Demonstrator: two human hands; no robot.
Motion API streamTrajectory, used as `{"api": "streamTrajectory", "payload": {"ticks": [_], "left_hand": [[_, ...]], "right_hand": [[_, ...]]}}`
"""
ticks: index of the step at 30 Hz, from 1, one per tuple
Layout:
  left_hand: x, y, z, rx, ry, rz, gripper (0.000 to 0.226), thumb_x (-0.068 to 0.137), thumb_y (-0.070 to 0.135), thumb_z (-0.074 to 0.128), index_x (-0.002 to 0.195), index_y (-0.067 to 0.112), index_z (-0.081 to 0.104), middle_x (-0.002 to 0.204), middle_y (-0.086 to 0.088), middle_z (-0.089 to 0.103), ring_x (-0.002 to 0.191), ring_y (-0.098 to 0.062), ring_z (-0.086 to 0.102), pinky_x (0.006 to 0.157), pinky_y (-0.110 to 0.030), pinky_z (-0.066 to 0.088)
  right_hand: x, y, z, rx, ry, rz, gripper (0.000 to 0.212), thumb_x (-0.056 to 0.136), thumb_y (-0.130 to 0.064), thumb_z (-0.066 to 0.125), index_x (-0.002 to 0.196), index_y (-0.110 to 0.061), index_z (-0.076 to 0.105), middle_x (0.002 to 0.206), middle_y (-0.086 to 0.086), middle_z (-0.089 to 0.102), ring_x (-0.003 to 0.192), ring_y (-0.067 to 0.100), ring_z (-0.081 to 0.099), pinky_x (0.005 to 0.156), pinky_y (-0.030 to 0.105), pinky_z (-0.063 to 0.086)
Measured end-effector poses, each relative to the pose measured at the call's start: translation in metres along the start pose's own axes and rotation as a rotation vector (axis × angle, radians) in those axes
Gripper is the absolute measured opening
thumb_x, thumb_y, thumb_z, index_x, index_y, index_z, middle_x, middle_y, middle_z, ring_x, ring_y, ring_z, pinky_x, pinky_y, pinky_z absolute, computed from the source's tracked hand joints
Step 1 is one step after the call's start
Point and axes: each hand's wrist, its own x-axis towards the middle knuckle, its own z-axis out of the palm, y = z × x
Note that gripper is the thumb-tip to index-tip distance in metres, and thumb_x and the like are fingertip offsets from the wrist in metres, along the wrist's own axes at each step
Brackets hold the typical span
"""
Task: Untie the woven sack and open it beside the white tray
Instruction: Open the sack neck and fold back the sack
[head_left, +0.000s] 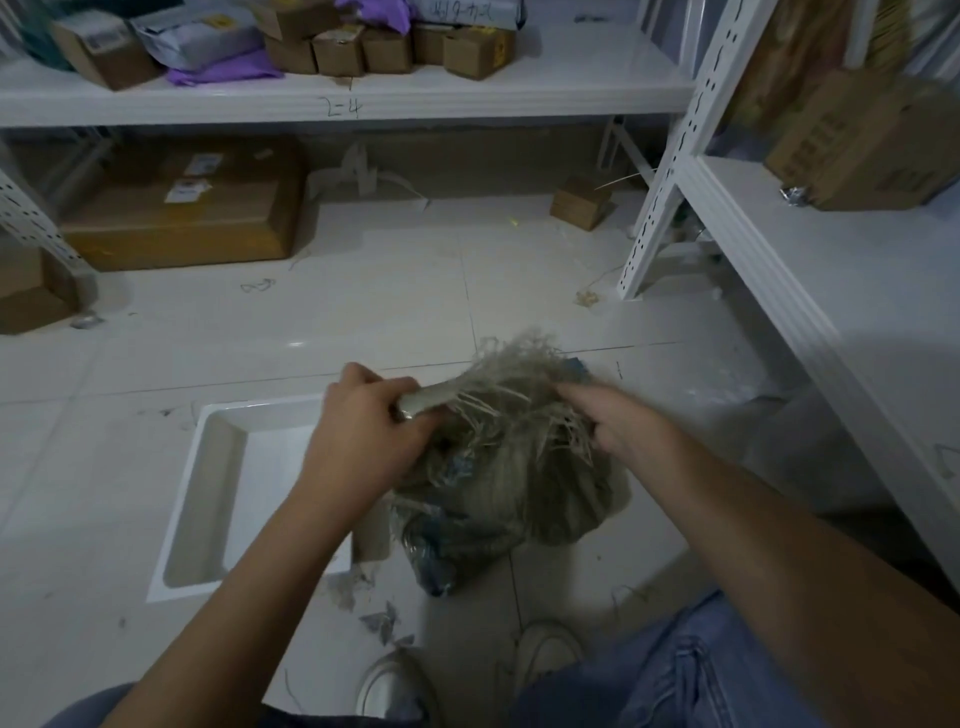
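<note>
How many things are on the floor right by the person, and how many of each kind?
Woven sack: 1
White tray: 1
Shoes: 2
Total: 4

The left hand and right hand both grip the sack's frayed top.

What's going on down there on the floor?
A person crouches over a woven sack on the tiled floor, right beside a white tray. The left hand grips a strip of the tie at the bunched, frayed neck, and the right hand presses in from the other side. The sack looks still gathered shut, not yet opened.
</note>
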Motion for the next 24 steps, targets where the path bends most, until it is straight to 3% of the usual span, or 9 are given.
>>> {"api": "streamTrajectory", "payload": {"ticks": [2,3,7,9,12,15,17,20,24], "left_hand": [[0.004,-0.006,-0.011,0.116,0.022,-0.145,0.026,0.087,0.040,0.052,0.084,0.019,0.066,0.097,-0.010,0.053,0.095,-0.031,0.057,0.087,-0.040,0.049],[0.006,-0.011,-0.018,0.201,0.002,-0.220,0.034,0.089,0.044,0.048,0.082,0.016,0.065,0.094,-0.012,0.059,0.089,-0.032,0.061,0.084,-0.039,0.051],[0.012,-0.036,-0.048,0.417,-0.007,-0.448,0.039,0.084,0.045,0.058,0.089,0.007,0.063,0.086,-0.014,0.064,0.086,-0.033,0.063,0.082,-0.038,0.048],[0.008,-0.040,-0.054,0.561,-0.013,-0.490,0.044,0.081,0.039,0.065,0.107,0.005,0.055,0.105,-0.018,0.060,0.100,-0.037,0.059,0.082,-0.040,0.044],[0.006,-0.040,-0.050,0.709,-0.103,-0.426,0.064,0.080,0.036,0.066,0.132,0.006,0.040,0.134,-0.021,0.043,0.125,-0.039,0.044,0.098,-0.046,0.041],[0.009,-0.028,-0.039,0.406,-0.217,-0.292,0.094,0.075,0.043,0.073,0.148,0.012,0.021,0.153,-0.018,0.021,0.140,-0.037,0.026,0.112,-0.047,0.030],[0.009,-0.012,-0.030,0.106,-0.131,-0.197,0.092,0.078,0.045,0.068,0.149,0.014,0.020,0.156,-0.012,0.016,0.143,-0.031,0.022,0.115,-0.043,0.026],[0.014,0.008,-0.006,0.037,0.006,0.012,0.090,0.080,0.048,0.064,0.149,0.013,0.018,0.157,-0.008,0.017,0.145,-0.025,0.020,0.117,-0.039,0.023],[0.029,0.007,0.041,0.098,-0.215,-0.032,0.106,0.075,0.060,0.062,0.151,0.010,0.006,0.159,-0.013,0.010,0.147,-0.029,0.014,0.118,-0.044,0.021]], "right_hand": [[0.001,-0.009,-0.004,0.106,0.005,-0.049,0.030,0.082,-0.028,0.072,0.098,-0.005,0.065,0.085,0.013,0.074,0.068,0.024,0.071,0.064,0.037,0.061],[0.001,-0.013,-0.006,0.170,0.006,-0.068,0.036,0.079,-0.028,0.074,0.106,-0.006,0.065,0.091,0.013,0.074,0.072,0.025,0.071,0.063,0.037,0.060],[-0.004,-0.030,-0.010,0.380,-0.001,-0.135,0.016,0.084,-0.012,0.069,0.098,-0.005,0.063,0.057,0.009,0.073,0.048,0.020,0.070,0.041,0.035,0.057],[-0.009,-0.035,-0.010,0.496,-0.039,-0.162,0.002,0.088,-0.003,0.062,0.086,-0.002,0.063,0.058,0.013,0.072,0.055,0.024,0.071,0.052,0.041,0.059],[-0.018,-0.039,-0.007,0.583,-0.111,-0.187,0.011,0.092,0.004,0.050,0.092,0.003,0.061,0.080,0.019,0.071,0.078,0.030,0.067,0.058,0.041,0.059],[-0.024,-0.043,-0.005,0.589,-0.141,-0.199,0.023,0.090,0.003,0.045,0.109,0.002,0.056,0.094,0.020,0.066,0.080,0.030,0.068,0.058,0.038,0.061],[-0.029,-0.044,-0.006,0.610,-0.140,-0.198,0.019,0.088,0.000,0.040,0.101,-0.001,0.055,0.090,0.019,0.063,0.077,0.030,0.067,0.065,0.037,0.060],[-0.036,-0.043,-0.007,0.585,-0.112,-0.217,0.020,0.087,-0.004,0.037,0.093,-0.002,0.056,0.080,0.016,0.064,0.060,0.027,0.069,0.061,0.035,0.060],[-0.040,-0.045,-0.008,0.556,-0.094,-0.240,0.032,0.093,-0.009,0.034,0.071,-0.004,0.056,0.046,0.009,0.062,0.039,0.019,0.062,0.047,0.025,0.057]]}}
